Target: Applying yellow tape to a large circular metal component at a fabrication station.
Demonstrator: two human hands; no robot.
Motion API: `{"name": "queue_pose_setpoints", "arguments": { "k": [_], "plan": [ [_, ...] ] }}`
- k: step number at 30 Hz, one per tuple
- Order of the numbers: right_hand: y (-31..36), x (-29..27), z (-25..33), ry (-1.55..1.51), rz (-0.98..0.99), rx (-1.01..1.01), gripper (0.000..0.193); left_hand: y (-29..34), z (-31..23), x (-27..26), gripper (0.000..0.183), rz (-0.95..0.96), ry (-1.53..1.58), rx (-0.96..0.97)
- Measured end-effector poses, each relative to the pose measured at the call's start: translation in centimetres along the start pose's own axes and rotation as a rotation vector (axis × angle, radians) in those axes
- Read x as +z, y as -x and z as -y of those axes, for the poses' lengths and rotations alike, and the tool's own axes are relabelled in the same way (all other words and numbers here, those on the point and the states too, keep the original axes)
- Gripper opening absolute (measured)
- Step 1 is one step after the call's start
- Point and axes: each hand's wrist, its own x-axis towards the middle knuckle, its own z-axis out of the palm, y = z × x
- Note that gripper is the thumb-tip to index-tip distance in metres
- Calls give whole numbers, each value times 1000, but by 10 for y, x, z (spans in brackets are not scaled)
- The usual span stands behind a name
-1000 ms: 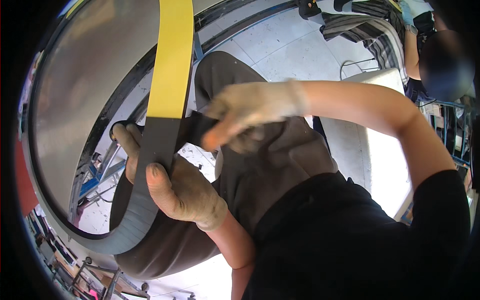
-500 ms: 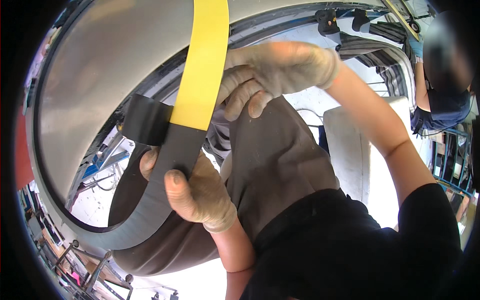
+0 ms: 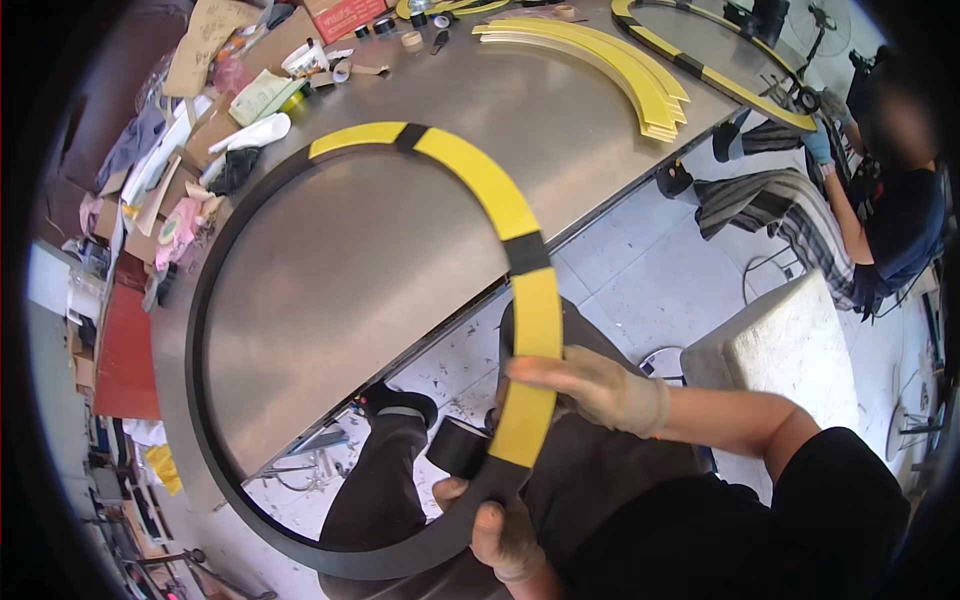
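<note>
A large hoop (image 3: 535,320) with yellow stretches, black bands and a long black side stands tilted in front of me. My left hand (image 3: 508,542), gloved, grips its black lower right part, thumb in front and a fingertip showing on the inner side. Close above that fingertip, a roll of black tape (image 3: 457,447) hangs at the hoop's inner edge near the yellow-black seam. My right hand (image 3: 605,390), also gloved, closes around the yellow stretch above, with a finger across its front. The hoop's upper part is over the metal tabletop; its lower part is over my legs.
Curved yellow strips (image 3: 610,70) lie stacked on the metal table (image 3: 330,280). Tape rolls, papers and cardboard crowd its far left. At right, a co-worker (image 3: 880,200) handles another yellow-black hoop (image 3: 720,75). A pale block (image 3: 770,350) stands right of my legs.
My view has shifted, so the whole hoop and much more table now show. My right hand has moved down to the hoop's yellow stretch; my left keeps its grip by the tape roll.
</note>
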Motion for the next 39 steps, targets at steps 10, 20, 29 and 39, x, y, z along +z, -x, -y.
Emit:
{"name": "queue_pose_setpoints", "arguments": {
  "k": [10,20,29,39],
  "plan": [
    [10,25,55,447,261,377,59,-48,-5,-66,61,123,146,-77],
    [-72,86,44,-164,429,673,50,-58,-8,-57,50,108,207,-106],
    [36,82,27,345,241,519,66,-70,-2,-44,48,194,249,16],
    [-115,17,-50,383,539,-192,34,-63,-7,-43,48,120,179,-108]
  ]
}}
